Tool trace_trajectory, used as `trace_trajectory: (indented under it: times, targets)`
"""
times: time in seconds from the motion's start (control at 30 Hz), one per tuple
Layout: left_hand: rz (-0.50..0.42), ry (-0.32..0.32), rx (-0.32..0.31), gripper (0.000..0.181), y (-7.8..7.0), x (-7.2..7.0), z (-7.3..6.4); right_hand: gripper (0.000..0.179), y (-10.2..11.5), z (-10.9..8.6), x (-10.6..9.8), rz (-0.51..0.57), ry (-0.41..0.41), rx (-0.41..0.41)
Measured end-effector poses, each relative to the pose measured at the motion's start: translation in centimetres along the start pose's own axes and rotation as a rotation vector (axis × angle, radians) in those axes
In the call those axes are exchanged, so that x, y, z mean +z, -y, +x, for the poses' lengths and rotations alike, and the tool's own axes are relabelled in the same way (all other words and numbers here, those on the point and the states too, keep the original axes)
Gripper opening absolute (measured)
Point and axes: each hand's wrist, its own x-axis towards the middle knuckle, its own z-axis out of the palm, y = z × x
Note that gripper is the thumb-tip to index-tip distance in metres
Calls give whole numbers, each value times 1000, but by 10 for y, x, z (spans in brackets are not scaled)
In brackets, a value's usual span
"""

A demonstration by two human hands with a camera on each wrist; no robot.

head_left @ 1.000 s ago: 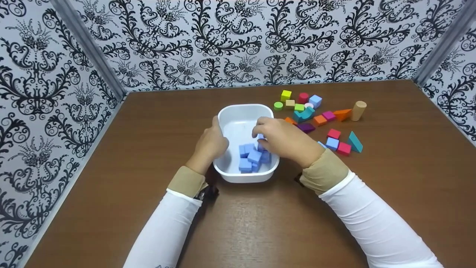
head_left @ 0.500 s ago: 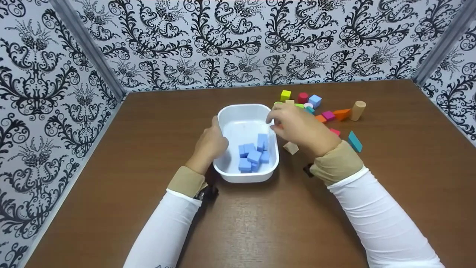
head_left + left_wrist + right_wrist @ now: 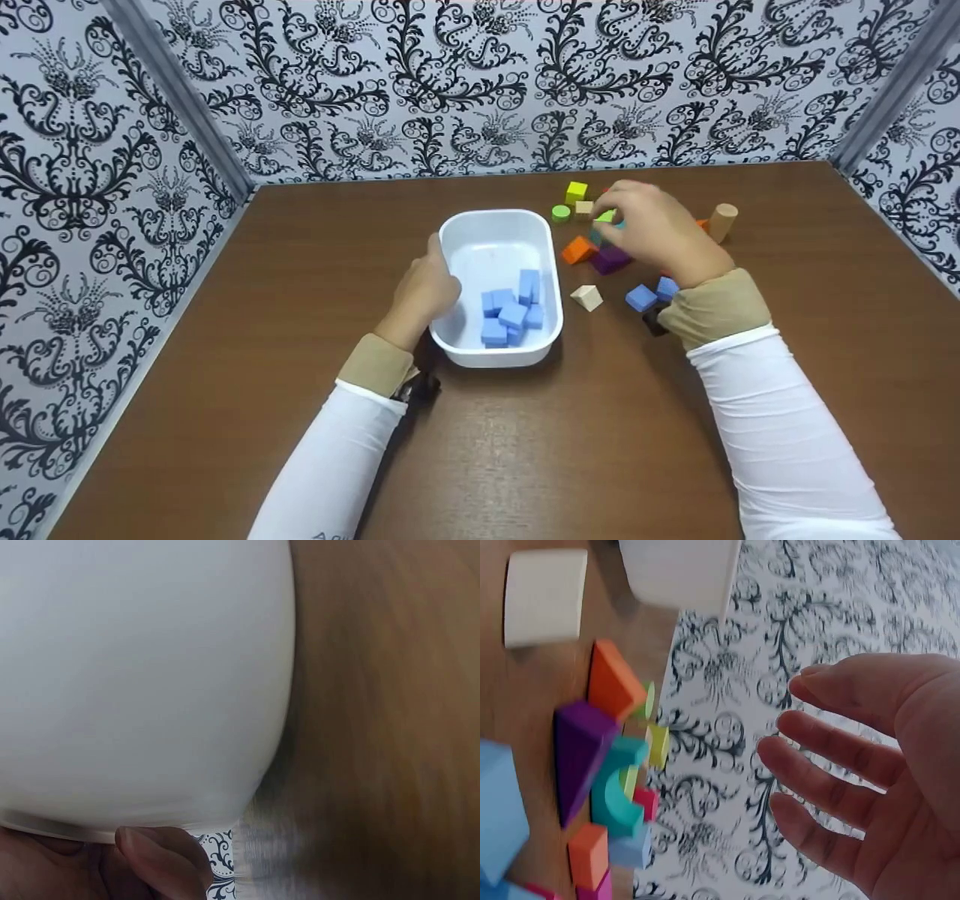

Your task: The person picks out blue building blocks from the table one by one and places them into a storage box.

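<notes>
A white plastic tub (image 3: 498, 358) stands on the brown table, with several light-blue blocks (image 3: 513, 315) bunched in its near right part. My left hand (image 3: 424, 291) grips the tub's left rim. In the left wrist view the tub's outer wall (image 3: 142, 675) fills much of the picture, with fingertips (image 3: 161, 862) at its edge. My right hand (image 3: 664, 229) hovers over the loose blocks right of the tub, fingers loosely bent and holding nothing. Below it lie a teal arch block (image 3: 619, 787), a purple block (image 3: 581, 757) and an orange wedge (image 3: 615, 682).
Between tub and loose blocks lies a cream wedge (image 3: 587, 298). Nearer my right wrist is a blue block (image 3: 641, 298). A yellow cube (image 3: 576, 193), a green disc (image 3: 560, 214) and a wooden cylinder (image 3: 722, 222) stand farther back. Patterned walls (image 3: 495, 90) bound the table.
My right hand has let go of a blue block in the tub and moved right and away, over the loose blocks. The left hand and tub have stayed put.
</notes>
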Motion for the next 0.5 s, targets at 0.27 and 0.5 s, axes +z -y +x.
trace_trajectory:
  times: [0.27, 0.5]
  targets:
    - [2, 0, -5, 82, 1, 0, 1, 22, -35, -6, -5, 4, -35, 87]
    - [5, 3, 2, 82, 0, 0, 0, 30, -57, -14, -4, -17, -56, 182]
